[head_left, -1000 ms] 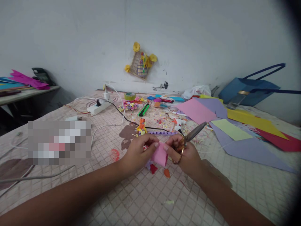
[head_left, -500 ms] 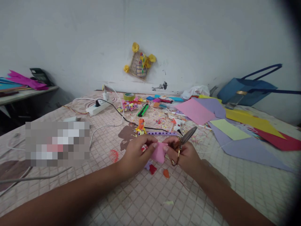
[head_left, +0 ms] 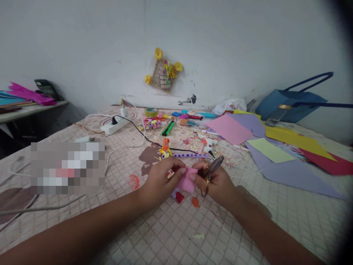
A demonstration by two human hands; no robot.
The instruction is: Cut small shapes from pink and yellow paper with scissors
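Observation:
A small piece of pink paper (head_left: 188, 183) is pinched between my two hands above the table. My left hand (head_left: 162, 179) grips its left side with thumb and fingers. On the other side, my right hand (head_left: 213, 182) pinches the paper's edge and also keeps hold of scissors (head_left: 216, 165), whose blades point up and away to the right. Behind the hands lies a purple strip with dark dots (head_left: 190, 156), next to an orange and yellow paper piece (head_left: 166, 144). Below the paper rest a red scrap (head_left: 179, 197) and an orange scrap (head_left: 195, 202).
Coloured paper sheets (head_left: 275, 176) spread over the right side, near a bottle (head_left: 278, 115) and a blue bag (head_left: 289, 105). A power strip (head_left: 113, 126) with cables stands back left. Behind the hands are a glue gun (head_left: 210, 144), a green cutter (head_left: 168, 128) and tape (head_left: 151, 112).
The scissors have swung, so their blades look shorter and lower. The pink paper has turned slightly between my fingers. Both hands keep nearly the same place.

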